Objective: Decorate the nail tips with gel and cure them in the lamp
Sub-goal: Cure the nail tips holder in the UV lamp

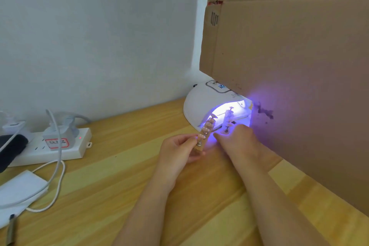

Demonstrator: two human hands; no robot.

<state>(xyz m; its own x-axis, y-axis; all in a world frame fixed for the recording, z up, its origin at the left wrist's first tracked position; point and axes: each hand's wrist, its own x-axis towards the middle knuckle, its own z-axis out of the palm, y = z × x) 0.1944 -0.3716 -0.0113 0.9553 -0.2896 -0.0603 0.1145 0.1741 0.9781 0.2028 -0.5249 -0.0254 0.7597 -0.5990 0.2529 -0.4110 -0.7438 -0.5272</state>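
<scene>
Sticks are light, stiff; wet gel tips smear. My left hand (pixel 180 149) pinches one stick (pixel 205 133) low; right hand (pixel 237 139) curls round another stick (pixel 228 120) in the lamp (pixel 201 104) ahead.

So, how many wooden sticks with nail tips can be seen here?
2. One stick is held by the left hand, just outside the lamp. The other stick reaches into the lit opening, held by the right hand.

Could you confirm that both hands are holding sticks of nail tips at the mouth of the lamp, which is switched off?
Not quite: the head view shows the lamp lit, glowing violet with its display on. The left hand and right hand do each hold a stick of nail tips at its mouth.
</scene>
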